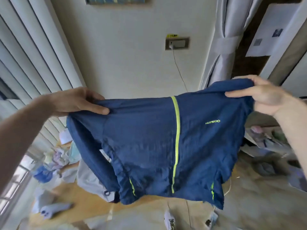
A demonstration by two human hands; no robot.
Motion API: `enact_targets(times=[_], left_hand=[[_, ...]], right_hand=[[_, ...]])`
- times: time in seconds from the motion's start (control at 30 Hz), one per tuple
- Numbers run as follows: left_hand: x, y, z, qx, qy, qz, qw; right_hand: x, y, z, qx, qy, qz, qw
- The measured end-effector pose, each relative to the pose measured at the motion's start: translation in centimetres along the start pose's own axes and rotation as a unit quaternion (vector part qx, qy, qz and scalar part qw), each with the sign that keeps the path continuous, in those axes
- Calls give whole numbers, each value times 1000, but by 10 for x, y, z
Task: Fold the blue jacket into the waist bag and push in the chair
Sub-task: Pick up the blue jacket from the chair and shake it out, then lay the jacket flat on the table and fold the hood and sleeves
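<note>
I hold the blue jacket (149,146) up in the air, spread wide, its front facing me. A neon-yellow zip runs down its middle and a small yellow logo sits on the right chest. My left hand (79,102) pinches the left shoulder. At the right shoulder, by the collar, my right hand (264,97) grips the fabric. The hem hangs just above the wooden table (93,206). I cannot make out a waist bag or a chair.
The table below is cluttered: a grey garment (89,176) behind the jacket, a pale lilac object (54,209) at front left, papers and boxes at right. Behind are a wall socket with a cable (177,43), window blinds at left and curtains at right.
</note>
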State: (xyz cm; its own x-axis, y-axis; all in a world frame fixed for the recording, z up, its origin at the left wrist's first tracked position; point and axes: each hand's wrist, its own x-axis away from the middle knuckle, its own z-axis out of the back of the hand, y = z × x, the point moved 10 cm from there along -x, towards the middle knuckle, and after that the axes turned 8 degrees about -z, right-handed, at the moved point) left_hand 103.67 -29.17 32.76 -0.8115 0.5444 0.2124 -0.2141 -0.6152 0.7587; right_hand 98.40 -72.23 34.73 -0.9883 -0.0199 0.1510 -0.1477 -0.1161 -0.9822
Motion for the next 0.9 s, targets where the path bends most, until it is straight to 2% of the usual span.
enact_targets(times=[0.1,0.2,0.3,0.4,0.47,0.53,0.63,0.67,0.73,0.8,0.9], left_hand=[[-69,-42,17,-63,57,44,995],[-155,-113,14,-161,93,101,977],[-227,-184,-5,-235,107,146,955],[-275,-230,-22,-306,146,160,927],[-297,-268,-36,-299,169,154,926],[-309,-315,-59,-286,134,183,931],[-321,-371,-102,-347,6,215,913],[-327,-382,-109,-359,-12,222,906],[-345,-386,-113,-324,25,232,917],[-371,-386,-112,-250,94,248,931],[-409,-398,-120,-120,123,329,928]], right_hand=[[-80,38,2,58,-30,-36,997],[-182,108,0,171,-3,-60,983],[-277,183,-15,259,5,-39,965],[-348,251,-30,280,17,0,960],[-381,297,-37,303,16,7,953],[-397,341,-48,356,-23,-29,934],[-398,417,-68,451,-157,-181,860],[-401,430,-68,438,-161,-227,855],[-418,434,-75,364,-122,-267,884],[-439,429,-91,290,-79,-289,909],[-477,437,-118,168,-19,-328,929]])
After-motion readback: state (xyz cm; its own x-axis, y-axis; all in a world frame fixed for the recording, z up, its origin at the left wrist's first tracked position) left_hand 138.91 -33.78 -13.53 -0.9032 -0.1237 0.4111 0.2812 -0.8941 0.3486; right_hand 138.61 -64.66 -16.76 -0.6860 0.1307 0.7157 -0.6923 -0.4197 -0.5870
